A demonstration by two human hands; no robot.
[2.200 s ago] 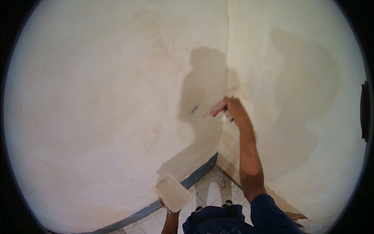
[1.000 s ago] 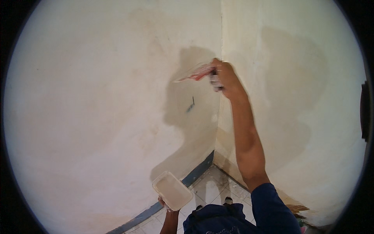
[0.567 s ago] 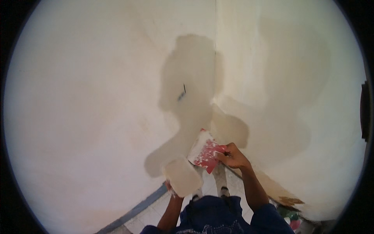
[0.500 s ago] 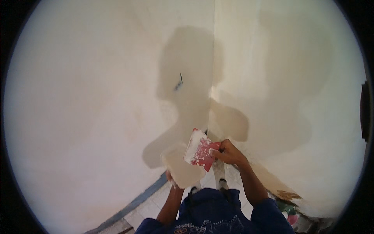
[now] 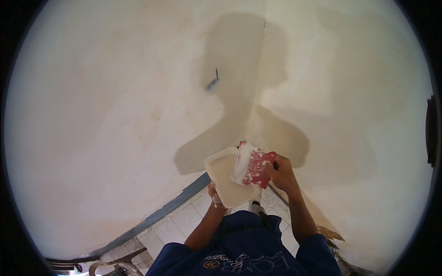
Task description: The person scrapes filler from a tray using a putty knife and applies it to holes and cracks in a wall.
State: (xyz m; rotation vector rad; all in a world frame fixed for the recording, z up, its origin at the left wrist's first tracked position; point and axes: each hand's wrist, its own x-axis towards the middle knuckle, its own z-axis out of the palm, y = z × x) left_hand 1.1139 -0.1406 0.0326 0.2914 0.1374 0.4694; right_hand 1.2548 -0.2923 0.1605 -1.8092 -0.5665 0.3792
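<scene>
A shallow, cream-coloured rectangular tray (image 5: 221,177) is tilted in front of my body, its rim and inside coated with a pale paste. My left hand (image 5: 215,195) grips its lower left side, with paste smeared on the fingers. In my right hand (image 5: 284,175) is a wide red putty spreader (image 5: 258,169), pinched between thumb and fingers. White paste covers the spreader's left part and flecks the rest. Its blade lies over the right part of the tray and hides that side; whether it touches the paste I cannot tell.
Two pale walls meet at a corner (image 5: 260,87) ahead, with my shadow across them. On the left wall is a thin dark mark (image 5: 217,74). A blue-grey skirting strip (image 5: 161,215) edges the tiled floor (image 5: 186,216). Curved, chair-like furniture (image 5: 117,263) stands lower left.
The tray has come up and to the right, and its inside shows more plainly. My right hand has brought the spreader right and slightly up, over the tray. The view has shifted.
</scene>
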